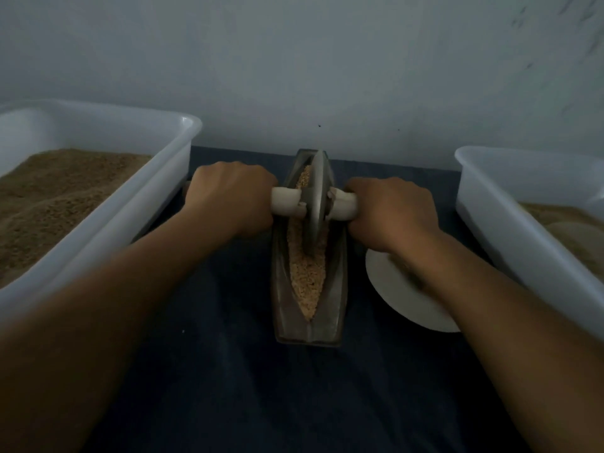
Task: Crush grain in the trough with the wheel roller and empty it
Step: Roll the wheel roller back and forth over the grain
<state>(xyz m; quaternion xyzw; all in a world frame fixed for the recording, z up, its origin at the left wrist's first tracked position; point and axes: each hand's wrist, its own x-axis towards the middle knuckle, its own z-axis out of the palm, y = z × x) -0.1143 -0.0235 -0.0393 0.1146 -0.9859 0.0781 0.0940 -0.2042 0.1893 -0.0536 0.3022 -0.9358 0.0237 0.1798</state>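
A narrow metal trough (336, 308) lies lengthwise on the dark cloth in front of me, filled with pale crushed grain (309, 279). The metal wheel roller (317, 201) stands upright in the trough's far half, its rim sunk in the grain. A pale handle bar runs through the wheel on both sides. My left hand (228, 197) is closed around the left handle. My right hand (392, 214) is closed around the right handle. Both fists hide the handles' outer ends.
A white tub (157, 204) of brown ground grain stands at the left. Another white tub (496, 217) with grain stands at the right. A white dish (395, 289) lies under my right wrist, beside the trough. A pale wall rises just behind the trough.
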